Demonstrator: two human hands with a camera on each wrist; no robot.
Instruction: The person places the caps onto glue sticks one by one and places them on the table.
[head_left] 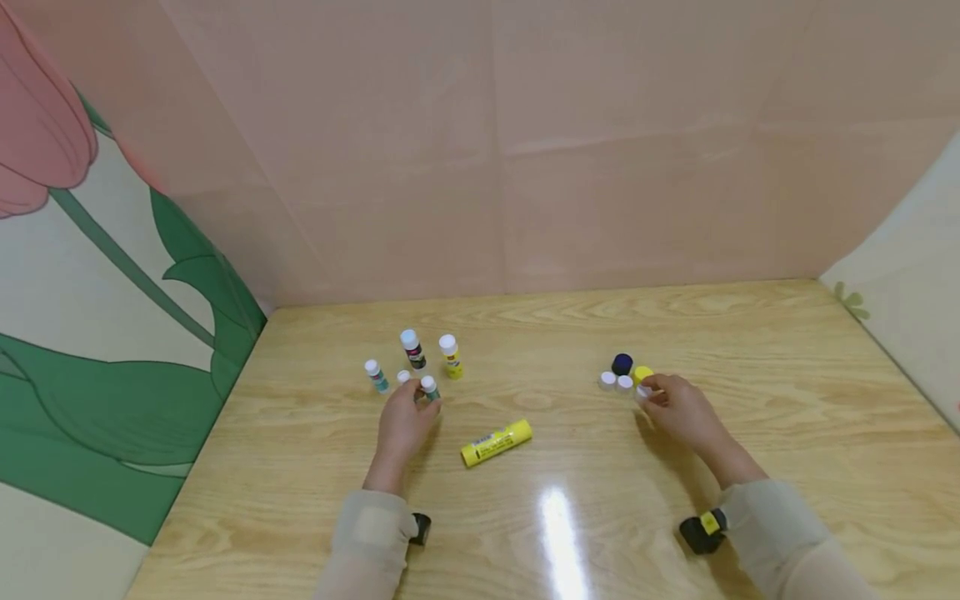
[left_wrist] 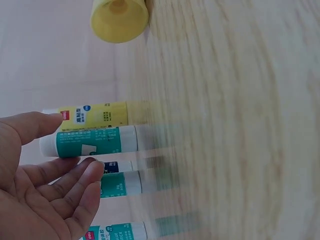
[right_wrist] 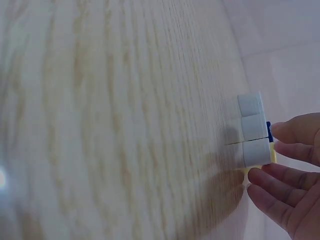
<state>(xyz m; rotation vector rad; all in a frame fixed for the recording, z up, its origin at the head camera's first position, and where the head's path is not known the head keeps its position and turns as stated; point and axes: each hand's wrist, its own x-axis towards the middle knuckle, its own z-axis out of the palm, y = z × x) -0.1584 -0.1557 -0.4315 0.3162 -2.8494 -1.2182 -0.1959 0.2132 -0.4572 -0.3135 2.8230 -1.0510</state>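
Note:
My left hand (head_left: 405, 421) has its thumb and index finger on either side of an upright teal glue stick (left_wrist: 95, 142) with a white top. Close around it stand a yellow glue stick (head_left: 452, 358), a black-labelled one (head_left: 414, 352) and two more teal ones, one at the left (head_left: 377, 377); the other (left_wrist: 120, 184) is partly behind my fingers. At the right, my right hand (head_left: 678, 408) is spread loosely beside a white cap (right_wrist: 256, 153), fingertips right at its edge. Two more white caps (head_left: 607, 381), a dark blue cap (head_left: 622, 363) and a yellow cap (head_left: 642, 375) touch or nearly touch it.
A larger yellow glue stick (head_left: 497, 442) lies on its side between my hands; its hollow end (left_wrist: 120, 22) shows in the left wrist view. The wooden table (head_left: 555, 358) ends at a pink backdrop (head_left: 495, 167).

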